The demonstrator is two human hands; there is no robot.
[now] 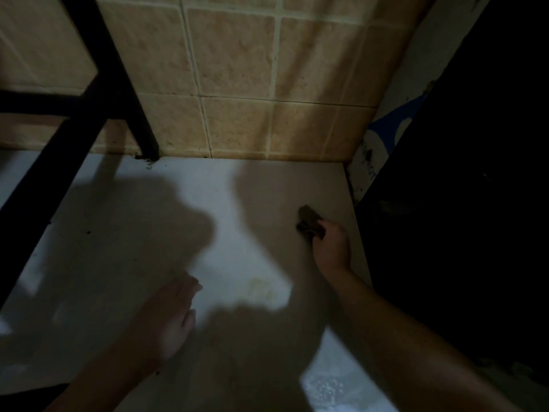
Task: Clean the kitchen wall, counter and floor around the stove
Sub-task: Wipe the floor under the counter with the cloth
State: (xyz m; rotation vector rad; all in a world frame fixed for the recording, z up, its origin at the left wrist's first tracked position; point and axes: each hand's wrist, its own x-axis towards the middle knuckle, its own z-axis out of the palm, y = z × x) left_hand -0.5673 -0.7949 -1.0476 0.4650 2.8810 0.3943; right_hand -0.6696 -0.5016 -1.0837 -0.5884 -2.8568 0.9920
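Observation:
My right hand [331, 243] grips a small dark scrub pad [310, 220] and presses it on the white floor [237, 221] near the right edge. My left hand [170, 319] lies flat on the floor at lower centre, fingers straight and pointing up-right. The beige tiled wall [237, 84] rises behind the floor, with dark grime along its bottom joint. Shadows of my arms and head cover much of the floor.
A black metal frame [118, 93] stands at the left, its leg meeting the floor by the wall. A dark bulky object [475, 203] fills the right side, with a white and blue panel [392, 129] beside it. Wet foam [326, 385] shows at the bottom.

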